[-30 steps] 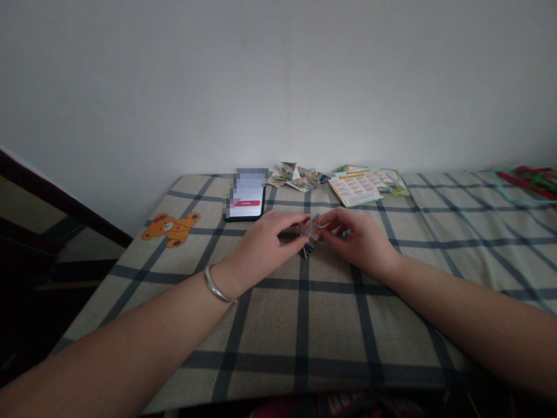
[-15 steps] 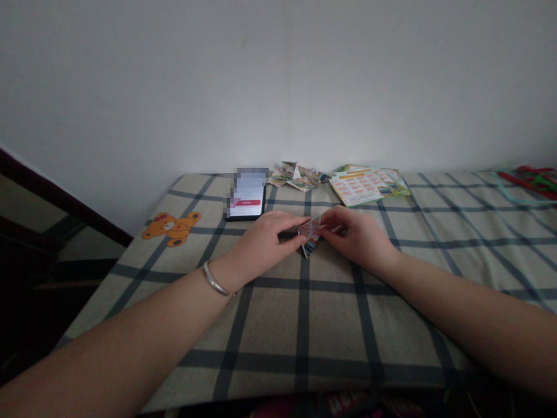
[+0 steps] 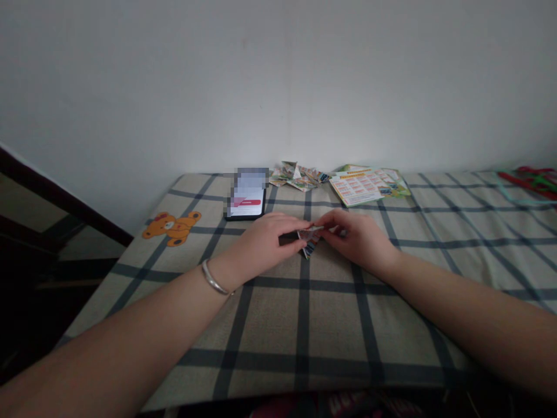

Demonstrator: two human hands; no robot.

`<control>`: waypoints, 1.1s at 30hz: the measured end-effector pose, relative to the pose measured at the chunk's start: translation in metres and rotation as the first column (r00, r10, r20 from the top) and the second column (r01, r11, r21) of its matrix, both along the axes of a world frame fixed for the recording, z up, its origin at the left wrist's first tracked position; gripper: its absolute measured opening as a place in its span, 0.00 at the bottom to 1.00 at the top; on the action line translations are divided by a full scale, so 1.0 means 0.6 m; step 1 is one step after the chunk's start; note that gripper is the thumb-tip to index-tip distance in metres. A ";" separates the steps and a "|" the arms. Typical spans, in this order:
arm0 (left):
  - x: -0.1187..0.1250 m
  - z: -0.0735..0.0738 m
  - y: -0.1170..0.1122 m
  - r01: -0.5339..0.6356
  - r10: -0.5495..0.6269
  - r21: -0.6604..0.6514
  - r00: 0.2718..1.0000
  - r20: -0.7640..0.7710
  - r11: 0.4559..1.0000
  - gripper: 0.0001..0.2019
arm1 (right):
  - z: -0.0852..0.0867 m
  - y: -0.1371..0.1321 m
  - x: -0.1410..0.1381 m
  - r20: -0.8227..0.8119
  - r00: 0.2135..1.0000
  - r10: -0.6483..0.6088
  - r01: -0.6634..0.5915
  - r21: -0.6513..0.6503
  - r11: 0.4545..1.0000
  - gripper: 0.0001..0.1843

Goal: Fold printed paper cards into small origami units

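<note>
So, my L hand (image 3: pixel 270 235), w/ a silver metal bangle (image 3: pixel 212 281) on the wrist, pinches a small, multicoloured, folded printed-paper piece (image 3: pixel 310 238) approx. mid-frame; my R hand (image 3: pixel 365 239) pinches its R side, both grips narrow. Beneath: beige cloth w/ dark-blue checks (image 3: pixel 335 325). Upper centre, a black rectangular phone (image 3: pixel 249 204), screen lit, sits L of a pile of folded printed-paper shapes (image 3: pixel 302 177); flat, colourful printed cards (image 3: pixel 359 187) lie R of those.

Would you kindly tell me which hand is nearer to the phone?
Left: the left hand is just on the near side of the phone, slightly rightward; the right hand is farther off, to its right.
</note>
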State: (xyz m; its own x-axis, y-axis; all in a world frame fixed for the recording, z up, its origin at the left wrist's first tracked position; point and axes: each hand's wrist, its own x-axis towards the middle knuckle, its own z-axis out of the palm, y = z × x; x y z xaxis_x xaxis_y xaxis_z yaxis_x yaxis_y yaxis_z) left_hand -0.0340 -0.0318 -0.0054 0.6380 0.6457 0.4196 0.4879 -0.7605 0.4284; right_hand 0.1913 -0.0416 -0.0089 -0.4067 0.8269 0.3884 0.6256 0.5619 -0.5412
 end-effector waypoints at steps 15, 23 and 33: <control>-0.015 0.004 0.008 0.093 -0.091 0.034 0.995 -0.036 0.995 0.12 | 0.004 0.006 0.008 0.148 0.970 0.191 -0.209 0.114 0.971 0.06; -0.025 0.004 0.016 0.140 -0.125 0.086 0.979 -0.161 0.986 0.13 | 0.011 0.001 0.009 0.299 0.916 0.268 -0.334 0.196 0.922 0.07; -0.016 0.019 -0.001 0.006 0.019 0.115 0.976 -0.217 0.993 0.14 | 0.013 -0.003 0.009 0.408 0.875 0.260 -0.363 0.200 0.910 0.09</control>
State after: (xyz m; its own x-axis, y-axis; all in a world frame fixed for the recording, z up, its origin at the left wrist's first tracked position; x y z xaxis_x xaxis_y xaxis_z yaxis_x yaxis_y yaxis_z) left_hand -0.0434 -0.0322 0.0057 0.7178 0.6064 0.3422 0.5652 -0.7945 0.2221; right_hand 0.1965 -0.0432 -0.0014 -0.7801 0.5217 0.3454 0.5164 0.8485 -0.1152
